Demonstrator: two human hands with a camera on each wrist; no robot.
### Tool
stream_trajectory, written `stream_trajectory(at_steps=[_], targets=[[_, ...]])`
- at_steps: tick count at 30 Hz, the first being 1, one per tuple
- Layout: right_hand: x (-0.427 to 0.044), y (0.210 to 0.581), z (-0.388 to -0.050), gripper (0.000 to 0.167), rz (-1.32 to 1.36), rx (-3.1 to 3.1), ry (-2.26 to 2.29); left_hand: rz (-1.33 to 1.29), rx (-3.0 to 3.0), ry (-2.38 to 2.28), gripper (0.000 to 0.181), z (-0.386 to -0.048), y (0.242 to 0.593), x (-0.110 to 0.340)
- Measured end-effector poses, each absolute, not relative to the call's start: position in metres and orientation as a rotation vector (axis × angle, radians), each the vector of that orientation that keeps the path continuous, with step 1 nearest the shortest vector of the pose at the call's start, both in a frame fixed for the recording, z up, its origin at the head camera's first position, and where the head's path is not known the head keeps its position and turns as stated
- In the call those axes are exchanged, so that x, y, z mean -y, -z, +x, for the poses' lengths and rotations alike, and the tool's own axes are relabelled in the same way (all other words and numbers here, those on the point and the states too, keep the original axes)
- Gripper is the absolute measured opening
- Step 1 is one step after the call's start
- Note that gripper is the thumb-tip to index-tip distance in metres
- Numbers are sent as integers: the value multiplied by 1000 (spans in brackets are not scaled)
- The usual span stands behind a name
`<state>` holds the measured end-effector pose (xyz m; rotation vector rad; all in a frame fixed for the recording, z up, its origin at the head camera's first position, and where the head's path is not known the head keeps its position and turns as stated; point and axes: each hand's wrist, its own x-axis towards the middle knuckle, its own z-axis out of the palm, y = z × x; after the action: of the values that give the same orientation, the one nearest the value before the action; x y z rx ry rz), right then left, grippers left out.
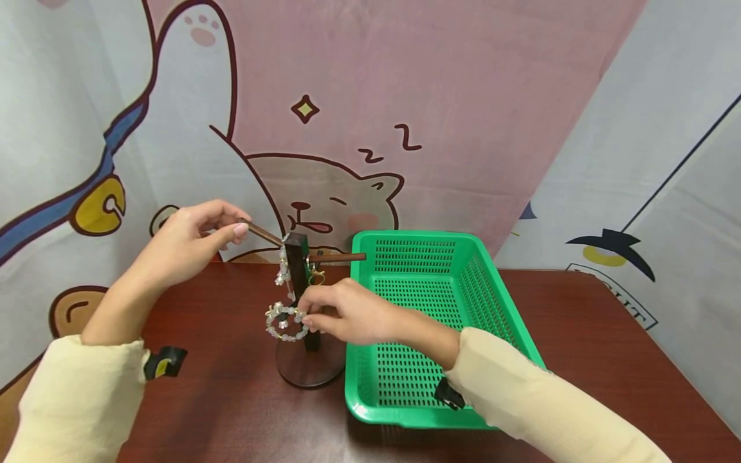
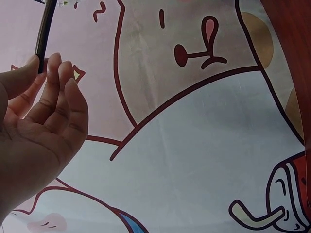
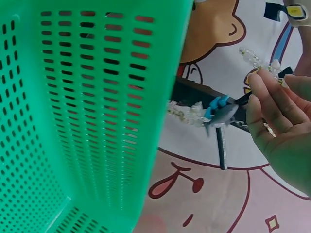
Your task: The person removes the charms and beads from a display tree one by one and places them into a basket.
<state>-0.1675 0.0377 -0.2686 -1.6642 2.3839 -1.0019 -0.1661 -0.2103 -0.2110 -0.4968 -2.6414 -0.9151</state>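
Pinching the outer end of a dark wooden peg (image 1: 263,233) between thumb and fingertips, my left hand (image 1: 197,238) is above and to the left of my right hand (image 1: 347,312), whose thumb and forefinger pinch the right edge of a clear-beaded bracelet (image 1: 283,324). Its loop sits just left of those right fingertips, beside the upright post of the jewellery stand (image 1: 297,263); something dark shows inside the loop, but I cannot tell whether the beads hang around it. A second beaded strand (image 1: 283,267) hangs by the post, above the right fingertips and to the right of the left ones. Over the right knuckles, another peg (image 1: 341,257) points right towards the green plastic basket (image 1: 419,415), with a small gold charm (image 1: 316,278) just below it. On my right wrist view, a grey shark-like charm (image 3: 224,116) and a blue piece (image 3: 217,104) show near the right fingers. The basket spreads to the right of those fingers, partly under that forearm, and the stand's round base (image 1: 311,370) rests below them on the reddish-brown table (image 1: 191,399).
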Motion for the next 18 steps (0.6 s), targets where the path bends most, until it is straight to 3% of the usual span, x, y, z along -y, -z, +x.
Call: stream_trajectory(at_steps=[18], targets=[[-57,261,-161,4,-1668,-2322,971,-552,2647,930,19,-167,210,213]])
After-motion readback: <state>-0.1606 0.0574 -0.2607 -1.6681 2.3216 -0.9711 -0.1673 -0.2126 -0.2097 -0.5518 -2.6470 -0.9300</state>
